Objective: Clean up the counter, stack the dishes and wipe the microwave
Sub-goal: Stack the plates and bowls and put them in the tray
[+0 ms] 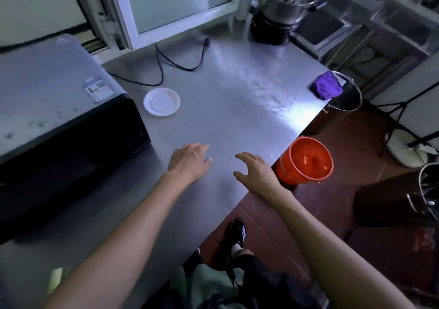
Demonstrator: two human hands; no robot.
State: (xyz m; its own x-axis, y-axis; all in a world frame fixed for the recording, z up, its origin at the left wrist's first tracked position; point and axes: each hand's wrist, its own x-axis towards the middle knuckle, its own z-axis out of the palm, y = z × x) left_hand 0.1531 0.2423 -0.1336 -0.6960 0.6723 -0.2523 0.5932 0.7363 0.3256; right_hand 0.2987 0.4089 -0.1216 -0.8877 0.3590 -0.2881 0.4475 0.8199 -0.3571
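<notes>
1. Left hand [190, 162] and right hand [255, 172], mid-frame over the steel counter [225, 99]: fingers loose, each grip empty.
2. Black-fronted grey microwave [59, 109] at left; round white saucer [161, 101] just beside it.
3. Crumpled purple cloth [327, 85] at the counter's right edge.

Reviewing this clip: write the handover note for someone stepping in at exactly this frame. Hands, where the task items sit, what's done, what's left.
Hands: left hand and right hand both empty, fingers loose, low over the near part of the steel counter.
Items: one white saucer sits alone on the counter beside the microwave. Purple cloth lies bunched at the counter's far right edge. Black cable trails across the back.
Done: the counter looks mostly bare; no stack of dishes visible.
Left: the microwave top shows dark spots, so wiping seems still due. Fetch the cloth, deal with the saucer.
</notes>
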